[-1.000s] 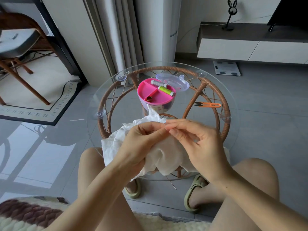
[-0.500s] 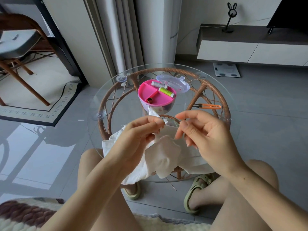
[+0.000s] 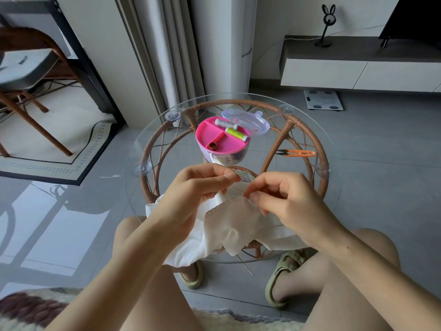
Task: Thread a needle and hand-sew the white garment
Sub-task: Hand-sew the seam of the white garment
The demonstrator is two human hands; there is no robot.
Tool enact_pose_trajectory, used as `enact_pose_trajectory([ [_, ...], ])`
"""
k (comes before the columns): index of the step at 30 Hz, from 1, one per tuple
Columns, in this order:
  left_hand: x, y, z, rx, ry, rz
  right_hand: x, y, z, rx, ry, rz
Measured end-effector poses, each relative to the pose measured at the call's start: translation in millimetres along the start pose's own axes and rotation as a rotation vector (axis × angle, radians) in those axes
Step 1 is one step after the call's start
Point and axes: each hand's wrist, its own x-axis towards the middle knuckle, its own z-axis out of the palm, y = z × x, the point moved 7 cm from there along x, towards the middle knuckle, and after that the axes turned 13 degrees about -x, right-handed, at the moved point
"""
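Both hands pinch the white fabric garment (image 3: 229, 225) at its stitched edge.
Left hand (image 3: 198, 194): thumb and forefinger pressed together on a raised fold. Right hand (image 3: 284, 199): thumb and forefinger tips pinch the seam just beside the left fingertips; a needle cannot be made out. The garment hangs below the fingers. The round pink plastic sewing box (image 3: 214, 137) and orange thread snips (image 3: 298, 153) lie beyond them.
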Motion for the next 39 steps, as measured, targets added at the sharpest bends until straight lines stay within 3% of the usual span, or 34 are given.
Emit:
enact_pose_trajectory([
  [7,3.8,-9.4,2.7,-0.091,0.008,-0.09,0.2,-8.4,3.6,0.202,-0.033,-0.15],
  [13,-0.6,-20.6,12.4,-0.033,-0.096,-0.086,3.2,-16.1,-8.0,0.146,0.124,-0.212],
  [17,-5.4,-21.1,14.5,0.171,-0.092,-0.028,3.9,-26.2,-19.8,0.088,0.164,-0.246],
  [22,-7.4,-23.4,12.3,0.12,-0.056,-0.019,8.0,-31.8,-37.4,0.073,0.225,-0.219],
  [24,-7.8,-22.5,12.5,0.103,-0.051,-0.026,12.7,-36.0,-41.8,0.189,0.201,-0.215],
  [28,-9.1,-20.9,13.4,0.105,-0.061,-0.031,26.4,-42.6,-39.6,0.635,-0.014,-0.1],
  [39,-9.8,-26.3,11.4,0.273,-0.048,-0.057,57.9,-72.8,-45.0,0.214,0.093,-0.306],
])
